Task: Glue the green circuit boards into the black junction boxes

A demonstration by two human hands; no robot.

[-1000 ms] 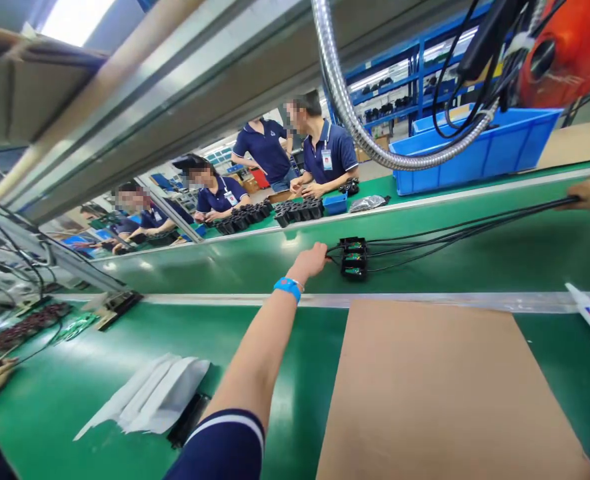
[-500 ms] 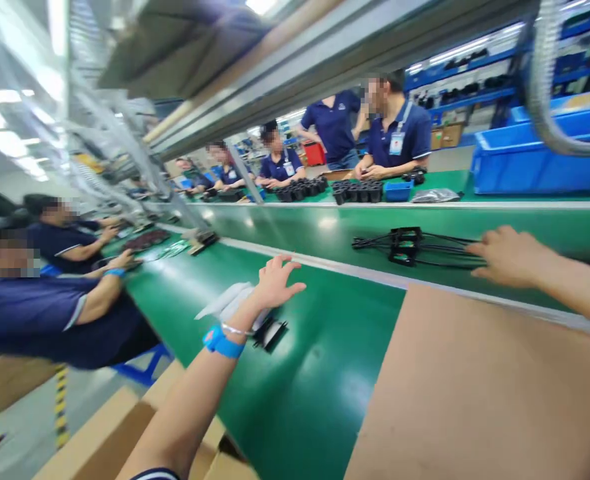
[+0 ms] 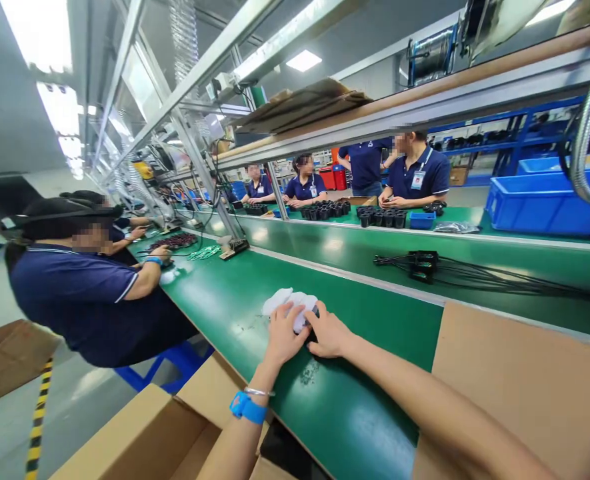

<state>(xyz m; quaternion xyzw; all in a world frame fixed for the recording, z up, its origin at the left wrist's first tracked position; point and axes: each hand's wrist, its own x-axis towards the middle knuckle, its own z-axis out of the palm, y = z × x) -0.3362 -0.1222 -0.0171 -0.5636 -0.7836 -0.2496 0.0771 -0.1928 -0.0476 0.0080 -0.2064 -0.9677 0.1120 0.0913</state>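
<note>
A small pile of white bags (image 3: pixel 289 305) lies on the green bench top (image 3: pixel 355 407) in front of me. My left hand (image 3: pixel 282 333), with a blue wristband, rests its fingers on the near side of the pile, fingers curled over it. My right hand (image 3: pixel 329 331) comes in from the right and presses on the pile's right edge, beside a dark object partly hidden under the bags. Both hands touch the bags. On the conveyor belt beyond lies a bundle of black cabled parts (image 3: pixel 423 265), away from both hands.
A brown cardboard sheet (image 3: pixel 519 387) covers the bench at right. Open cardboard boxes (image 3: pixel 139 440) stand on the floor at my left. A seated person in a dark blue shirt (image 3: pixel 82 300) works close on the left. Other workers sit across the belt with black parts (image 3: pixel 382 217) and a blue bin (image 3: pixel 545 200).
My view swung left. My left hand left the cabled parts on the belt and came down onto the white bags; my right hand let go of the cables and joined it there.
</note>
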